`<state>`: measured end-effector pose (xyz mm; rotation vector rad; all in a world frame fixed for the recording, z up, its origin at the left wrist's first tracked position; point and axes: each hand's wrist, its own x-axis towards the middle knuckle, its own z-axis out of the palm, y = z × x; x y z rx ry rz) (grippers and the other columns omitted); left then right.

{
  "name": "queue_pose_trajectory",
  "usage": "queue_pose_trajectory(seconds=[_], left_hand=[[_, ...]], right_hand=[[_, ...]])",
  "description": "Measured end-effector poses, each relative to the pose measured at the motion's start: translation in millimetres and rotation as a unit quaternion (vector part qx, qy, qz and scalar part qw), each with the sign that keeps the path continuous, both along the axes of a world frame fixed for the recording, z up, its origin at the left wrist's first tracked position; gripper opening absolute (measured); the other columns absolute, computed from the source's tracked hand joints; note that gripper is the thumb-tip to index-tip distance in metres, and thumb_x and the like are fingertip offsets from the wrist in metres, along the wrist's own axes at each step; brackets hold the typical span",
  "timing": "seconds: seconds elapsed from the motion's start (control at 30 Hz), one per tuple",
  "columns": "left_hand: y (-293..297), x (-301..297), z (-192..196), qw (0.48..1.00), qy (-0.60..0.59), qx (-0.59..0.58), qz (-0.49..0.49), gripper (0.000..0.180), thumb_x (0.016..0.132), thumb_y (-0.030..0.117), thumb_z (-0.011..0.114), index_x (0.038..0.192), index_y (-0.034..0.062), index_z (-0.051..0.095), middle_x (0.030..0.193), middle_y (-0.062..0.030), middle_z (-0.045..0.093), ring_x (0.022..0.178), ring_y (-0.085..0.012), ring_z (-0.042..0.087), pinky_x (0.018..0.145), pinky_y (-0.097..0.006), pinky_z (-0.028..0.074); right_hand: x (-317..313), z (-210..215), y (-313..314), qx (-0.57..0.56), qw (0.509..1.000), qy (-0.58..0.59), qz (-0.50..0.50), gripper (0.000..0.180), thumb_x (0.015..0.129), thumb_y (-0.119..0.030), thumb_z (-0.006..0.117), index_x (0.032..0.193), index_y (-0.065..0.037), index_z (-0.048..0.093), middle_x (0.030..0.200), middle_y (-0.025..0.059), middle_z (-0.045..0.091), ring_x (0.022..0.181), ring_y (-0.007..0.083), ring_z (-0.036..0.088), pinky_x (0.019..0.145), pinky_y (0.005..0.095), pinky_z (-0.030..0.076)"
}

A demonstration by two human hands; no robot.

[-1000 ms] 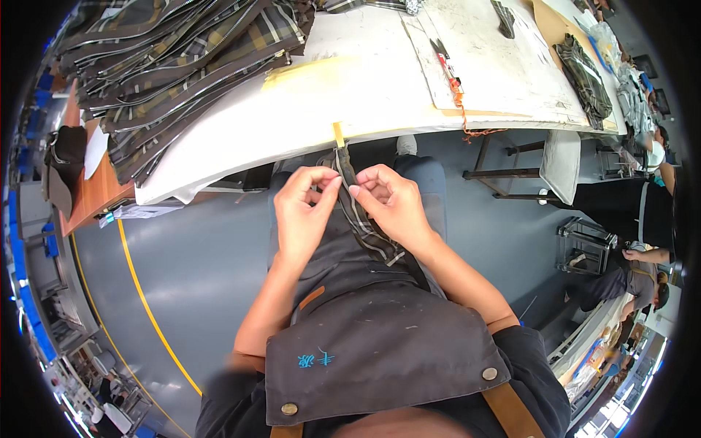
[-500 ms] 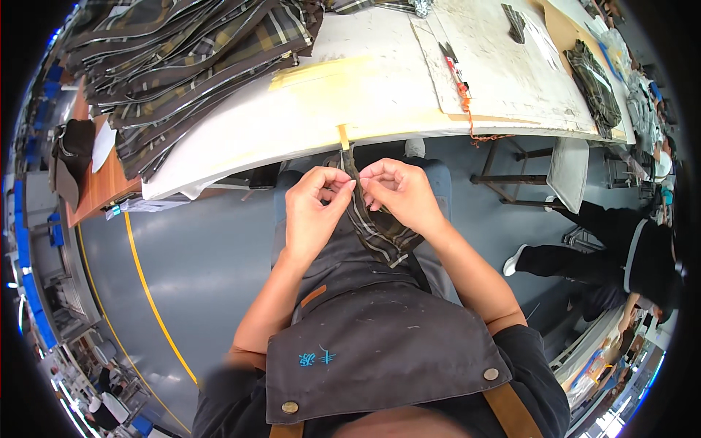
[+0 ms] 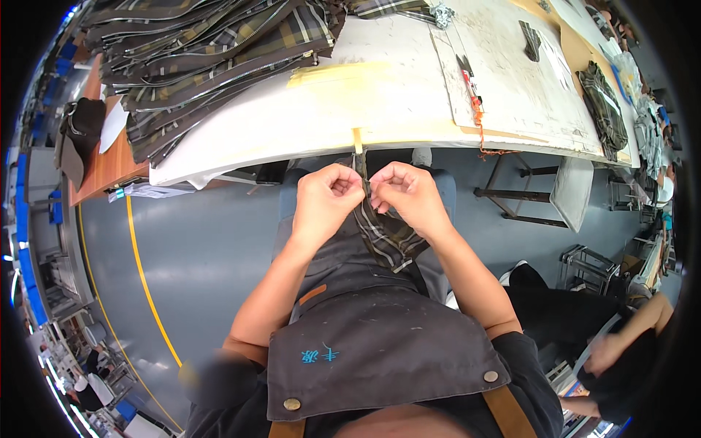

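From where I stand, read the clock dial with its centre at the worker's fingertips and twelve o'clock toward the table.

Workpiece: a long, narrow strip of dark brown plaid fabric hangs over the worker's lap, in front of the dark grey canvas apron. Its long axis runs from twelve o'clock, just below the short yellow tab at the edge of the white-topped table, to five o'clock, where the lower end widens. I cannot tell whether strip and tab are joined.

Left hand: at nine o'clock, thumb and forefinger pinched on the strip's upper part. Right hand: at three o'clock, pinched on the same part from the opposite side. The exact grip is hidden by the fingertips. Both hands are about equally near the upper part; the right is nearer the wide end.

Surroundings: a pile of zippered plaid fabric pieces lies at ten o'clock; red-handled snips lie at one o'clock. A person in black is at four o'clock.
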<state>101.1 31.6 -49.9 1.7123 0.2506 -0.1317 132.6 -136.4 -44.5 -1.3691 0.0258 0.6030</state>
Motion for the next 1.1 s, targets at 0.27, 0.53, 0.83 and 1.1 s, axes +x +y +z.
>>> queue_pose_trajectory(seconds=[0.27, 0.53, 0.83, 1.1], left_hand=[[-4.2, -4.2, 10.4, 0.997, -0.061, 0.036, 0.003, 0.002, 0.08, 0.0, 0.064, 0.081, -0.0012, 0.064, 0.072, 0.0007, 0.063, 0.063, -0.0013, 0.054, 0.057, -0.017, 0.046], [2.7, -0.6, -4.9, 0.999, -0.009, -0.052, 0.001, 0.005, 0.079, 0.0, 0.065, 0.084, 0.0, 0.062, 0.076, -0.0012, 0.061, 0.067, -0.004, 0.056, 0.058, -0.019, 0.047], [-7.1, 11.4, 19.7, 0.994, -0.055, 0.089, -0.003, 0.006, 0.072, 0.001, 0.066, 0.075, -0.0017, 0.062, 0.066, -0.0033, 0.062, 0.059, -0.006, 0.056, 0.056, -0.022, 0.046], [0.5, 7.5, 3.5, 0.989, -0.126, 0.076, -0.021, 0.003, 0.078, -0.001, 0.063, 0.081, -0.0013, 0.062, 0.073, 0.0003, 0.06, 0.066, -0.0024, 0.053, 0.058, -0.018, 0.045]], right_hand=[[0.2, 9.9, 10.0, -0.196, 0.945, -0.261, 0.014, 0.008, 0.079, -0.004, 0.066, 0.081, 0.003, 0.063, 0.071, 0.0073, 0.066, 0.064, 0.0108, 0.065, 0.058, 0.0259, 0.052], [12.2, 1.6, 0.4, -0.108, 0.99, -0.083, 0.036, 0.004, 0.081, -0.001, 0.064, 0.084, 0.002, 0.063, 0.075, 0.0028, 0.065, 0.065, 0.0081, 0.063, 0.06, 0.0222, 0.051], [8.3, -8.7, 3.2, -0.061, 0.995, -0.079, -0.014, 0.003, 0.078, 0.001, 0.064, 0.08, 0.003, 0.063, 0.069, 0.0045, 0.064, 0.061, 0.0074, 0.061, 0.055, 0.0216, 0.049], [11.7, 3.7, 14.5, -0.234, 0.905, -0.355, -0.015, 0.013, 0.072, -0.002, 0.071, 0.083, 0.001, 0.064, 0.076, 0.0111, 0.066, 0.063, 0.016, 0.066, 0.057, 0.0264, 0.052]])
